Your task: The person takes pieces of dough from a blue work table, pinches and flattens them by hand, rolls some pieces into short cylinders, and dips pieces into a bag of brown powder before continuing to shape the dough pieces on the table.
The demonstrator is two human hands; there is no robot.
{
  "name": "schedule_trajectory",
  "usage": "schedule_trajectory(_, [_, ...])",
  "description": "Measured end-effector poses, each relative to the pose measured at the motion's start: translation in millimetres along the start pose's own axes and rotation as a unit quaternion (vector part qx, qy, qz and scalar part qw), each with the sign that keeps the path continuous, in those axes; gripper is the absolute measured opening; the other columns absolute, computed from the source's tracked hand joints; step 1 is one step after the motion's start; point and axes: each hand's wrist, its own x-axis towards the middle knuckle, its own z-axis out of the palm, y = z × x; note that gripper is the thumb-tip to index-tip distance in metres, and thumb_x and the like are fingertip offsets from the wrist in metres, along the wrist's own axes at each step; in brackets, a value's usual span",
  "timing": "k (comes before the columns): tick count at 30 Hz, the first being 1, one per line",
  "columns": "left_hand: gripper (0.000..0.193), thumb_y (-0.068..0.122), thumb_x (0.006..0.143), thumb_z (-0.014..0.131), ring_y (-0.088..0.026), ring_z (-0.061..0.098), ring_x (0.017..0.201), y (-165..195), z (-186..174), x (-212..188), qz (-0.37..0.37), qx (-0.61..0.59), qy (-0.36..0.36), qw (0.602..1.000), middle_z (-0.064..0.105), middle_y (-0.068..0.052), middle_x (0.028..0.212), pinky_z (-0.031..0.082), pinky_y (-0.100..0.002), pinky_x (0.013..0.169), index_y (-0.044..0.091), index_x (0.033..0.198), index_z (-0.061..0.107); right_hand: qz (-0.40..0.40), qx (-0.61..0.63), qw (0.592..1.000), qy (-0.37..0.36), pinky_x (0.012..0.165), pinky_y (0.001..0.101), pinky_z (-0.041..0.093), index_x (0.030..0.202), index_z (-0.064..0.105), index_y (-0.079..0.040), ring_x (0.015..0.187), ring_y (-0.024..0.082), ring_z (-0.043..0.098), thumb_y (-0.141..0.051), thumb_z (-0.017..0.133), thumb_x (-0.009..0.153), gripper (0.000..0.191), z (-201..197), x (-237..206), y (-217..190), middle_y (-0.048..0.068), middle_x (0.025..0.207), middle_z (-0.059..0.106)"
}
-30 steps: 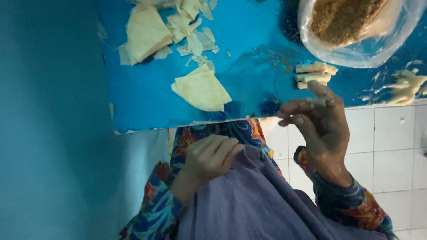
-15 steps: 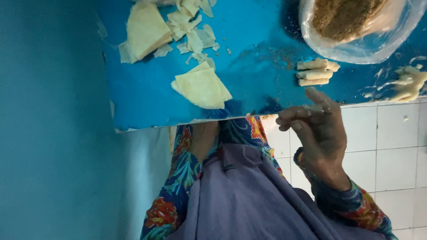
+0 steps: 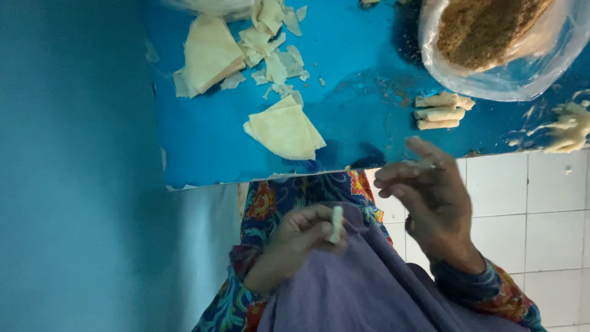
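My left hand is over my lap against a purple cloth, and its fingers pinch a small white rolled pastry piece. My right hand hovers just below the near edge of the blue table. Its fingers are loosely bent and blurred, with a pale speck at the fingertips; I cannot tell if it holds anything. Three finished pastry rolls lie on the table just beyond my right hand. A folded triangle of pastry sheet lies near the table's edge, ahead of my left hand.
A clear plastic bag of brown crumbly filling sits at the back right. A stack of pastry sheets and torn scraps lie at the back left. A smear of white paste is at the right. White floor tiles show below.
My left hand dropped out of sight under the cloth and came back up pinching the white roll. My right hand lifted off the table edge and moved slightly towards me.
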Motion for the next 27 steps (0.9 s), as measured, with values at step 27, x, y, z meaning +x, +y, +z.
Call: schedule_trajectory(27, [0.032,0.023,0.107,0.060,-0.015,0.074,0.081,81.9,85.2,30.7,0.139,0.076,-0.031,0.987,0.075,-0.012,0.095,0.063,-0.029,0.076,-0.007,0.115,0.067,0.035,0.069,0.997,-0.021,0.083,0.0347,0.058,0.153,0.042,-0.001,0.099,0.019,0.068,0.002,0.057,0.100,0.055,-6.8,28.3,-44.2,0.017,0.113,0.071])
